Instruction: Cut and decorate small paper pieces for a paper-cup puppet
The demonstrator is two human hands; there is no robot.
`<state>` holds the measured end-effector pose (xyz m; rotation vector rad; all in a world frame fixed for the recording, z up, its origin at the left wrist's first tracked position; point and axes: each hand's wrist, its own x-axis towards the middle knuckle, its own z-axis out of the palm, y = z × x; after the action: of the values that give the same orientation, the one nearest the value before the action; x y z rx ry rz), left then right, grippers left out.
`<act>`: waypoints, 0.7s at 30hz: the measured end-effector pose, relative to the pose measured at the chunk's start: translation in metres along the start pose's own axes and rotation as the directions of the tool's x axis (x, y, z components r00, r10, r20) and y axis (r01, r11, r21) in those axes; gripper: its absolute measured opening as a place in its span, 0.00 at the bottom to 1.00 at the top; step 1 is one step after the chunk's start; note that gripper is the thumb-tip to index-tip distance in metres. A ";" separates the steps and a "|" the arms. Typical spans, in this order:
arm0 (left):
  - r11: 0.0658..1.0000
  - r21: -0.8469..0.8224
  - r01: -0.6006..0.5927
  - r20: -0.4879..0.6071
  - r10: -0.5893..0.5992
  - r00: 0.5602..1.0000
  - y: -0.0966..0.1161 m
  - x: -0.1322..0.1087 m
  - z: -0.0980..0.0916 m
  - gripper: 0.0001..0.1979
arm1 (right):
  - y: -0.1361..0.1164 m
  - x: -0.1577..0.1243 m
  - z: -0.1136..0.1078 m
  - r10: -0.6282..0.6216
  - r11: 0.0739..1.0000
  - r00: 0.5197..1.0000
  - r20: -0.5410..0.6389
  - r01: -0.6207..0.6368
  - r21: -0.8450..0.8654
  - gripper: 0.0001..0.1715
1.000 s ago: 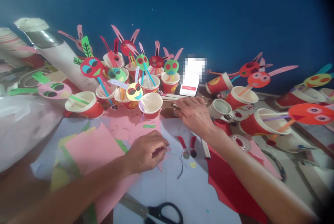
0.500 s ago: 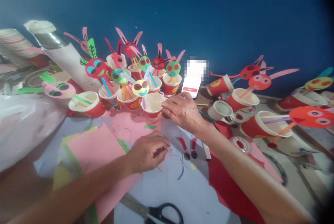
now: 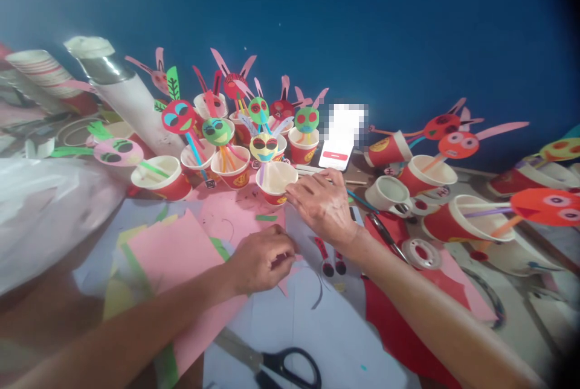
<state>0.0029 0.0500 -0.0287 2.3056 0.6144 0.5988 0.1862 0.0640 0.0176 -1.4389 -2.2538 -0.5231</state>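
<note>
My right hand is at the right side of a red and white paper cup, its fingers bent and closed on the cup's edge. A yellow paper face with red eyes and pale ears rises behind that cup's rim. My left hand is curled closed above the pink paper and blue-grey sheet; whatever its fingers may hold is hidden. Below my right hand lie two small red and black paper ears. Black-handled scissors rest near the front edge of view.
Several cups with paper faces stand along the back. A phone leans by the blue wall. To the right are a white mug, a black pen and a tape roll. A plastic bag and flask are left.
The view has shifted slightly, moving most things rightward in the picture. The yellow face has swung right, more upright behind the cup. My right hand is slightly lower; a pen now shows beside its forearm.
</note>
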 end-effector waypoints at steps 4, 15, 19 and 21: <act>1.000 -0.006 0.001 0.001 -0.001 1.000 0.001 0.001 0.000 0.06 | -0.003 0.000 0.002 0.007 1.000 1.000 -0.012 -0.006 0.017 0.11; 1.000 -0.027 -0.009 -0.013 0.009 1.000 -0.001 0.000 0.000 0.04 | 0.008 -0.023 -0.026 0.086 0.988 0.994 -0.070 -0.076 0.134 0.07; 0.999 -0.038 -0.007 -0.012 0.007 1.000 -0.001 0.001 0.000 0.05 | 0.000 -0.069 -0.056 0.176 0.950 0.983 -0.044 -0.158 0.269 0.05; 0.999 -0.048 -0.015 -0.005 0.014 1.000 -0.001 0.002 0.000 0.06 | -0.011 -0.096 -0.064 0.183 0.922 0.983 0.009 -0.175 0.346 0.07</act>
<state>0.0042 0.0517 -0.0290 2.2661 0.5801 0.6198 0.2219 -0.0463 0.0199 -1.4242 -2.0413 -0.0770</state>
